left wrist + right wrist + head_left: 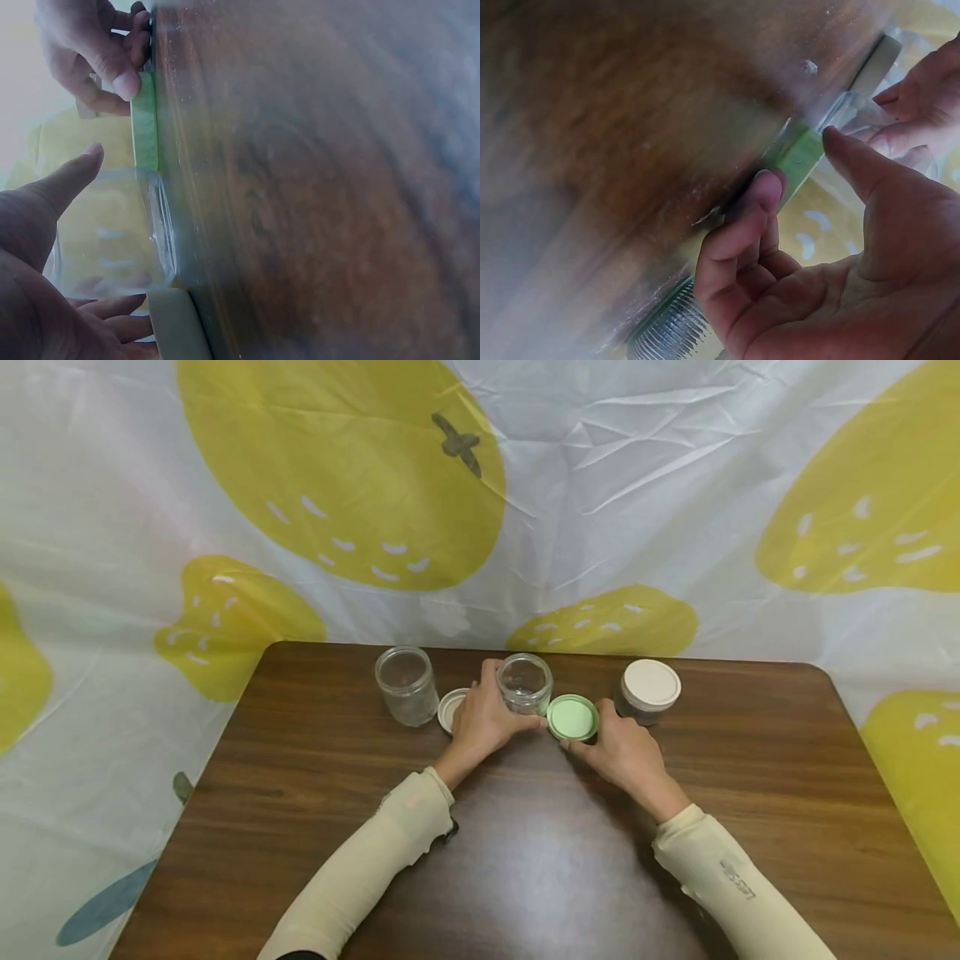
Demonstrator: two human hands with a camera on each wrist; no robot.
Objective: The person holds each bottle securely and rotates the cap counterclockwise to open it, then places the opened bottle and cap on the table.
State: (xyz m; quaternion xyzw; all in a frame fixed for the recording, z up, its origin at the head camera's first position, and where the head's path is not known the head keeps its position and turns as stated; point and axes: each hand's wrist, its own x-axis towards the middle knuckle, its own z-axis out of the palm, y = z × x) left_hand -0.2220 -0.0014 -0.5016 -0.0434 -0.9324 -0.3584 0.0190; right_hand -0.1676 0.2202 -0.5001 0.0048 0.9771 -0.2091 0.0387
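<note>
A clear jar (525,685) stands without a lid near the table's back edge. My left hand (483,717) is spread around it, the straight thumb in front and the fingers at its left side. Right beside the jar, a round green lid (573,717) lies flat on the table. My right hand (622,750) holds that lid by its edge between thumb and fingers; the right wrist view shows both at the green rim (799,161). A beige lid (447,710) lies partly hidden behind my left hand, its edge close to the left fingers in the left wrist view.
On the left stands a taller clear open jar (407,687). To the right, a jar with a cream lid (651,685) stands just beyond my right hand. The brown wooden table (510,860) ends at the back against a fruit-print cloth (600,527).
</note>
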